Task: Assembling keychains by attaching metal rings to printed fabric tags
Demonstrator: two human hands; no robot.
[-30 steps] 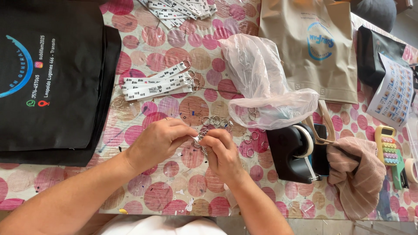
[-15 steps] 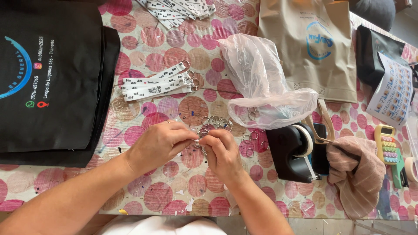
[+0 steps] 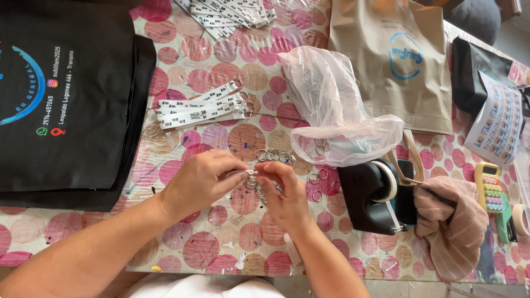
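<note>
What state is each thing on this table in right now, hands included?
Left hand: fingers pinched on a small strap end.
Right hand: fingers pinched on a metal ring.
Loose rings: scattered on the tablecloth by the hands.
Strap bundle: lying flat, rings at the right ends.
Clear bag: crumpled, lying on its side.
Tape dispenser: upright, roll loaded.
Black bags: stacked flat.
Tan bag: lying flat.

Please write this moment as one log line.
left hand: pinches white strap | right hand: holds metal ring | loose rings beside
</note>
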